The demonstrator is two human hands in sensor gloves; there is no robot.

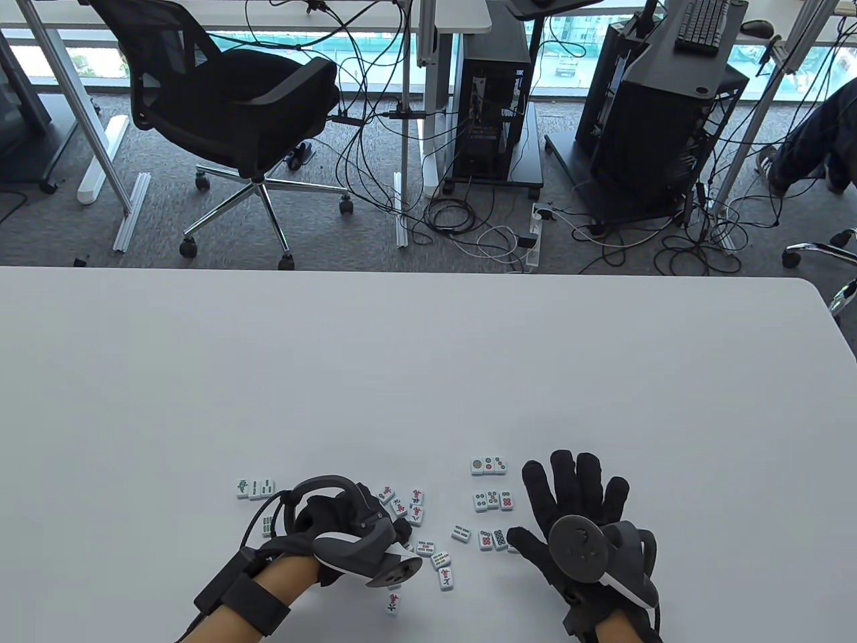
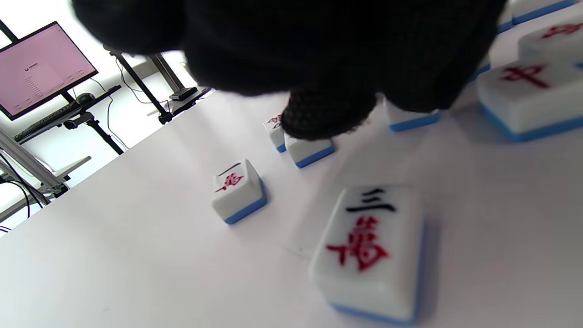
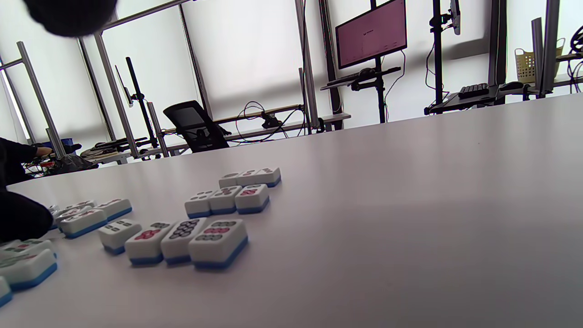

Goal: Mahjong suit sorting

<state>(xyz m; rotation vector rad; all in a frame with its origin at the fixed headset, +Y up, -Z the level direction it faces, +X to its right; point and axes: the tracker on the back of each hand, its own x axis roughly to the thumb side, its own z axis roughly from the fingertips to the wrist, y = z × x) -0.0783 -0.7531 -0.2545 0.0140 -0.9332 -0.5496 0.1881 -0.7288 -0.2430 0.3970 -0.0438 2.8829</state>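
Note:
White mahjong tiles with blue backs lie face up near the table's front edge. Circle tiles [image 1: 493, 500] form short rows beside my right hand [image 1: 576, 509], which lies flat with fingers spread and holds nothing. Bamboo tiles [image 1: 254, 489] sit at the far left. Character tiles [image 1: 402, 502] are scattered by my left hand [image 1: 348, 529], whose fingers curl down under the tracker. In the left wrist view one gloved fingertip [image 2: 328, 114] rests on top of a small tile [image 2: 309, 150]; whether that tile is pinched is hidden. A three-character tile [image 2: 371, 250] lies close to the camera.
Loose tiles [image 1: 442, 569] lie between the hands, and one [image 1: 393, 601] sits nearest the front edge. The white table [image 1: 428, 368] stretches far beyond the tiles. An office chair [image 1: 241, 114], cables and computer stands occupy the floor behind it.

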